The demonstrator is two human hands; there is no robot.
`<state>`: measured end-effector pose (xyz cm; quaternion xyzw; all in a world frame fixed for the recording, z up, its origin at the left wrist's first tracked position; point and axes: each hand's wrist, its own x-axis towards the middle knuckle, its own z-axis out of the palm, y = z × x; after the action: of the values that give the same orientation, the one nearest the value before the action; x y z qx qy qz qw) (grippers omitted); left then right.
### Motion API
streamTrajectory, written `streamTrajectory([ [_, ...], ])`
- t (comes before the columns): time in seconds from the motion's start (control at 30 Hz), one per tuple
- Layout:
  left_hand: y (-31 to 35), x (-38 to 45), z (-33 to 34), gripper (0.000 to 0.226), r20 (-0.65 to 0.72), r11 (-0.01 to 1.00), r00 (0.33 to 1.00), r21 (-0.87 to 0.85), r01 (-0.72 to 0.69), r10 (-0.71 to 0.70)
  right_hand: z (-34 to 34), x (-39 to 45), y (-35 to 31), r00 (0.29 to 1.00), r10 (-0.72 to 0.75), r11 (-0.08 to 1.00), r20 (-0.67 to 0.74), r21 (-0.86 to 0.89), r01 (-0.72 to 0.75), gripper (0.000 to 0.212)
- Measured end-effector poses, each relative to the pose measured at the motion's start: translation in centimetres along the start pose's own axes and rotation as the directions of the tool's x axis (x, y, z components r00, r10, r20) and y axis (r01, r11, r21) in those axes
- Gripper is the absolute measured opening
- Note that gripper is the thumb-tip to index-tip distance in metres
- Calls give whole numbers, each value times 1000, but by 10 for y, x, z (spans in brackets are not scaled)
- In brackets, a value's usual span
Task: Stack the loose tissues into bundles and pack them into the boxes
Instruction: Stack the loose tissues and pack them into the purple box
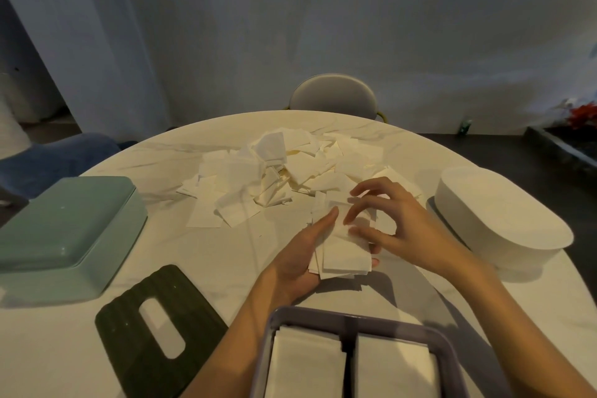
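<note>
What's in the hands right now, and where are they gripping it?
The left hand holds a small tissue bundle from underneath, in the palm. The right hand hovers above with nothing gripped.

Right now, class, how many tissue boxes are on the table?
3: a green box upside down at left, a white oval box at right, and a purple box nearest the camera, holding two tissue bundles. None looks hidden.
</note>
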<state>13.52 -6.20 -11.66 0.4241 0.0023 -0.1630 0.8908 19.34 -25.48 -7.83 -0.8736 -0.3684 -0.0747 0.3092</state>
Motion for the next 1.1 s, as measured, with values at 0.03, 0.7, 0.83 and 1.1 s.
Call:
streamTrajectory([
  [0.03, 0, 0, 0, 46, -11, 1000, 1000, -4, 2, -3, -3, 0, 0, 999, 8, 1000, 51, 24, -9, 20],
  [0.7, 6, -8, 1, 51, 16, 970, 995, 222, 95, -101, 6, 2, 2, 997, -1, 999, -74, 52, 4, 29],
  [0.83, 3, -9, 2, 44, 62, 945, 997, 325, 25, -48, 9, 4, -1, 971, 151, 983, -183, 132, -127, 19],
  [1.1, 6, -10, 0, 44, 158, 928, 987, 369, -42, -18, -8, 3, -3, 902, 432, 765, 32, 517, -384, 11],
])
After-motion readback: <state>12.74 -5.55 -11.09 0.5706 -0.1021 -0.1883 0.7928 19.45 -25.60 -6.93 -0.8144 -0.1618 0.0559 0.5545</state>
